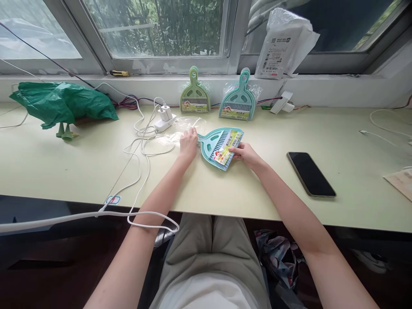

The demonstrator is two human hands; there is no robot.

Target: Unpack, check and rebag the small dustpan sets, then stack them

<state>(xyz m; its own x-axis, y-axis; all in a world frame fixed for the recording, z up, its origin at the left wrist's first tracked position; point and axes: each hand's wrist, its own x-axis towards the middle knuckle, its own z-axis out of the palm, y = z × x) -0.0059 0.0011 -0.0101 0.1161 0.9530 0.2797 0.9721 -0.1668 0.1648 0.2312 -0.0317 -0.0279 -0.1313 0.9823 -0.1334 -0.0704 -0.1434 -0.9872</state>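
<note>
A light-blue mini dustpan and brush set [210, 143] with a colourful label card lies tilted between my hands, just above or on the table. My left hand [189, 143] is closed around its handle end, which the fingers mostly hide. At the opposite, wide end, my right hand [246, 155] pinches the edge over the label and bristles. Clear plastic wrap [175, 136] lies beside my left hand. Behind, a green dustpan set [194, 93] and a blue-green dustpan set [240, 98] lean upright against the wall under the window.
White cables [140, 150] run from a power strip [165, 122] across the left side. A black phone [311, 174] lies at right. A green plastic bag [64, 103] sits far left. On the sill stand a white package [280, 47] and a yellow cutter [119, 73].
</note>
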